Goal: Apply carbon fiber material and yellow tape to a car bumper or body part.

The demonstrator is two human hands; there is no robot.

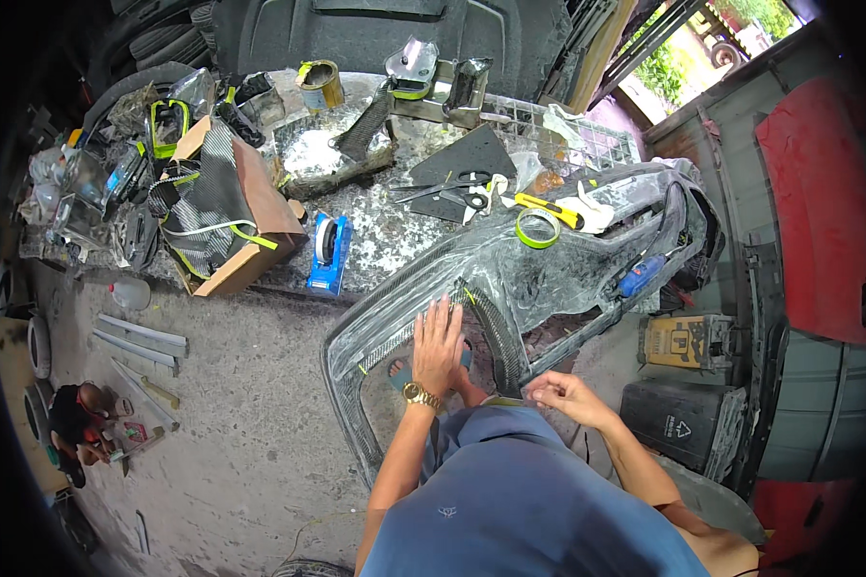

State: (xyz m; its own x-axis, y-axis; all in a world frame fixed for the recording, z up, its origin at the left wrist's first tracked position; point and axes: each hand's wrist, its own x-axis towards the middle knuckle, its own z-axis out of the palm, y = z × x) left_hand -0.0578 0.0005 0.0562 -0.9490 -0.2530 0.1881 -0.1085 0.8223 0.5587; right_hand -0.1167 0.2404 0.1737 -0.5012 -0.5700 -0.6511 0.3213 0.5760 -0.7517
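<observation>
My left hand (436,351), with a watch at the wrist, rests with straight fingers on the woven carbon-fibre strip lining the grey, white-streaked mould (346,332). My right hand (558,396) is curled into a pinch beside the mould's lower edge; what it holds, if anything, is too small to make out. Higher on the mould are a green tape roll (522,229), a yellow cutter (548,206) and a blue tool (643,275). Black-handled scissors (471,198) lie above it on a dark sheet.
A cluttered workbench (351,255) holds a cardboard box (245,269), blue tape dispenser (327,271) and tin (320,87). Another person (82,423) crouches at far left near metal strips (140,341). At right stand a black bin (683,428), yellow case (686,341) and red panel (813,212).
</observation>
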